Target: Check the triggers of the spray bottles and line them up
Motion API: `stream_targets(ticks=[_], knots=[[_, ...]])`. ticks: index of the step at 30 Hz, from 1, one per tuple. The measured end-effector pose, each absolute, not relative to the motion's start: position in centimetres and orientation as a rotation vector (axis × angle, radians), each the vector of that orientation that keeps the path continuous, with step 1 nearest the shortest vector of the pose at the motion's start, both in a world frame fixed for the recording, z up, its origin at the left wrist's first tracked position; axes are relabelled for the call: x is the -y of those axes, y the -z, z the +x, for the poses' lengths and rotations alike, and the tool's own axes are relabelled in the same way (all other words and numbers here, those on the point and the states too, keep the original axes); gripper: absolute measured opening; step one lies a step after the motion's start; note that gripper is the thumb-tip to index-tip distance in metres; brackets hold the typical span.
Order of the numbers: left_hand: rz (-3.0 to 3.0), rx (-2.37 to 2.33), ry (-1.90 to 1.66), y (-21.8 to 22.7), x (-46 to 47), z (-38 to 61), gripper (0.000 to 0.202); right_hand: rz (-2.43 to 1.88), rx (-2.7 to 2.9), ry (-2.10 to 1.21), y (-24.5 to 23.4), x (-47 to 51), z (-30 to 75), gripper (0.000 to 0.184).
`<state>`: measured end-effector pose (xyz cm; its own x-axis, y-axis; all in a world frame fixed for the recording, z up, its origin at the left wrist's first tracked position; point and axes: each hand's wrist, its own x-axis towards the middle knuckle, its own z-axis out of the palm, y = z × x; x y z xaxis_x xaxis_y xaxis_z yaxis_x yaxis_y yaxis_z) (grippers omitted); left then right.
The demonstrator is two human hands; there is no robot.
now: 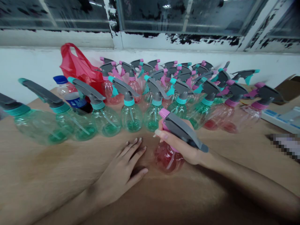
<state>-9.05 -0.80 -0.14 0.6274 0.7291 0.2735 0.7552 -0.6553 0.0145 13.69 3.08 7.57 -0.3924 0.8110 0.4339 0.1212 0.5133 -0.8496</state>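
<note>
My right hand (181, 147) is wrapped round the neck of a pink spray bottle (167, 157) with a grey trigger head (182, 129); the bottle stands on the wooden table (47, 175). Just left of that bottle, my left hand (123, 172) lies flat on the table with its fingers spread and holds nothing. Behind both hands stand several green spray bottles (131, 115) with teal collars in a row, and several pink ones (225, 115) farther back and to the right.
A red plastic bag (77, 67) and a water bottle with a blue cap (67, 93) sit at the back left against the white wall. A cardboard box (289, 89) and white-blue packets (281, 118) lie at the right edge.
</note>
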Motion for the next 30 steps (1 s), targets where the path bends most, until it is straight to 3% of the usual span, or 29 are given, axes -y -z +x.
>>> stream_targets(ticks=[30], knots=[[-2.764,1.254,0.377,0.1,0.9,-9.1,0.056,-0.736,1.722,-1.022,-6.4,-3.0,13.6,0.025]])
